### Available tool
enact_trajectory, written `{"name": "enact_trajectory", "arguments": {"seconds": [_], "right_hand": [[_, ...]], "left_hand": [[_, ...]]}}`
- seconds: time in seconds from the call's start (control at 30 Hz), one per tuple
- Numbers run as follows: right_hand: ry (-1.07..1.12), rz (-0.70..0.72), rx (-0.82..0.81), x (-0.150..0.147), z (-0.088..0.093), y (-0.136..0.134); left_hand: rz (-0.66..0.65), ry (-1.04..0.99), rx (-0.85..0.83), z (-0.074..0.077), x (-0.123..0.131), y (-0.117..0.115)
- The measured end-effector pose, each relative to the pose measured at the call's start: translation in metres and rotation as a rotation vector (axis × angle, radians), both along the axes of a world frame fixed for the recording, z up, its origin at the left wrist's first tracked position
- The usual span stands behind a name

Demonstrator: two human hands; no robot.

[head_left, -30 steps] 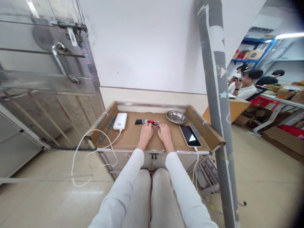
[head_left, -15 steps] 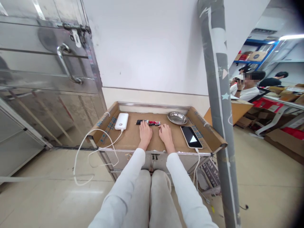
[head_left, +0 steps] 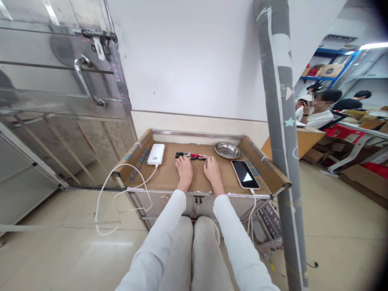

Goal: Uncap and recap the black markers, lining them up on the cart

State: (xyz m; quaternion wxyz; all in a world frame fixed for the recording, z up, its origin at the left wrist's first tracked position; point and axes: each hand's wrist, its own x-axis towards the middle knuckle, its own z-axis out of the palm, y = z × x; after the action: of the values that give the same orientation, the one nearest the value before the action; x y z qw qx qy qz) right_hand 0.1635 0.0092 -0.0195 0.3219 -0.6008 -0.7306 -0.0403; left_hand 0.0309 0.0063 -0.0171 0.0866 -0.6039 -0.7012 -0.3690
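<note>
Several pens lie side by side, crosswise, on the cardboard-covered top of a small cabinet; a red pen [head_left: 197, 155] and a black pen [head_left: 198, 159] show best. My left hand [head_left: 184, 171] rests palm down at the left part of the pens, fingers apart and touching or just in front of them. At the right ends lies my right hand [head_left: 212, 170], palm down with fingers stretched forward and slightly bent. Neither hand grips a pen. The left fingers partly hide the nearer pens.
A white power bank [head_left: 156, 154] with a cable lies left, a phone [head_left: 245, 174] with a cable right. A metal dish [head_left: 227, 150] stands behind the phone. Raised cardboard sides [head_left: 266, 165] edge the top. A wrapped grey pole [head_left: 280, 121] stands right; people sit beyond.
My left hand has drawn back slightly toward me and left, uncovering more of the pens. The right fingers have straightened somewhat at the pens' right ends. The view has shifted slightly.
</note>
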Motion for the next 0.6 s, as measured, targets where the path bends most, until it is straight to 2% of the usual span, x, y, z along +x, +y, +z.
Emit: {"name": "enact_trajectory", "arguments": {"seconds": [0.07,0.2,0.27,0.47,0.6], "right_hand": [[0.042,0.059,0.039,0.0,0.004,-0.003],[0.042,0.194,0.096,0.0,0.011,-0.007],[0.055,0.226,0.083,0.0,0.012,-0.007],[0.083,0.162,0.057,0.002,0.006,-0.002],[0.013,0.111,0.025,0.003,0.001,0.0]], "left_hand": [[-0.114,0.041,-0.003,0.001,0.001,0.003],[-0.493,0.121,-0.018,0.005,0.002,0.006],[-0.597,0.101,-0.02,0.007,0.003,0.005],[-0.595,-0.092,0.001,0.012,0.001,-0.002],[-0.603,-0.243,0.147,0.013,0.001,-0.002]]}}
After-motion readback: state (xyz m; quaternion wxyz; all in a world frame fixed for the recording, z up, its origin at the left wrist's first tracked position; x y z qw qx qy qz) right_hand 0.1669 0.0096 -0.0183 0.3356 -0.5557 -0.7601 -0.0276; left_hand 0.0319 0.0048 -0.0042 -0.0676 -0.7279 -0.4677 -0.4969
